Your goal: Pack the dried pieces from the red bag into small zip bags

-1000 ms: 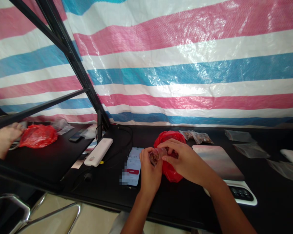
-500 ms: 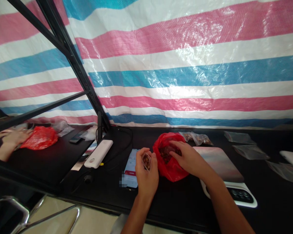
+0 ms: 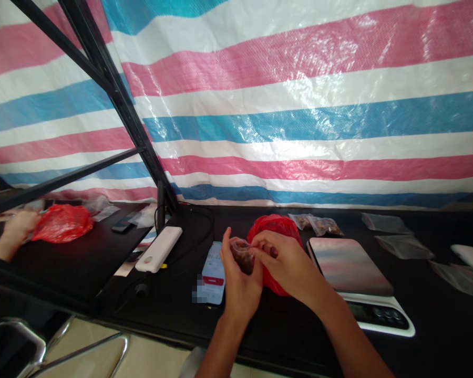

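My left hand (image 3: 238,281) is closed around a small clear plastic bag (image 3: 241,252) with brown bits in it, held upright above the black table (image 3: 284,325). My right hand (image 3: 286,265) pinches at the bag's mouth with its fingertips; what they hold is too small to name. Right behind both hands lies a red plastic bag (image 3: 274,227) of brown pieces. A phone (image 3: 214,271) with a lit screen rests just left of my left hand.
A digital scale (image 3: 349,260) with a steel plate stands right of my hands. Small filled and empty clear bags (image 3: 319,223) lie behind and to the right. A white power bank (image 3: 158,248) lies left. Another person's hand (image 3: 18,228) works beside a second red bag (image 3: 63,221).
My right hand came out of the red bag and moved left to the mouth of the small bag. My left hand tipped the small bag up toward it.
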Tool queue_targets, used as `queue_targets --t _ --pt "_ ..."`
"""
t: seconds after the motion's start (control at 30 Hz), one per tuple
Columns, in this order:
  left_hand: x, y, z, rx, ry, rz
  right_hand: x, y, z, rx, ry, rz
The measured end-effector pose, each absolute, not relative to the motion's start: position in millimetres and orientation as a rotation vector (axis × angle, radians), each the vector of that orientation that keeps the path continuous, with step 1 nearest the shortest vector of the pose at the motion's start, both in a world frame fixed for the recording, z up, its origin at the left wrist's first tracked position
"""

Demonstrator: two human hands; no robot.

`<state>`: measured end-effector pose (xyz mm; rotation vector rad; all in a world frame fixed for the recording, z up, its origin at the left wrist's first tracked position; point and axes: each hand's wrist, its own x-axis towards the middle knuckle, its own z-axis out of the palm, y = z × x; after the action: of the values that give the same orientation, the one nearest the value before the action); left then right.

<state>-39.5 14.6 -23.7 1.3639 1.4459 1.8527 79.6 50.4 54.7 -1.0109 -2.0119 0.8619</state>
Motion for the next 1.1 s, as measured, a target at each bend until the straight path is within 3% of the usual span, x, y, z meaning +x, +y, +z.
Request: queue_targets --t 0.23,0.4,0.63,1.1 --pt "-45.1 3.8 -14.9 1.658 1.346 1.769 85.9 56.4 50.2 -0.895 -1.925 0.891" --pt "-46.8 2.9 -13.5 1.357 1.121 1.813 87.5 57.2 47.9 -0.888 -1.787 0.966" --pt "-44.0 11.7 -11.6 0.937 1.177 1.808 82.5 55.6 44.9 -0.884 -1.676 1.096" --pt "-49.8 17.4 -12.7 0.983 1.166 1.739 76.0 55.3 39.2 -0.912 -1.753 0.948"
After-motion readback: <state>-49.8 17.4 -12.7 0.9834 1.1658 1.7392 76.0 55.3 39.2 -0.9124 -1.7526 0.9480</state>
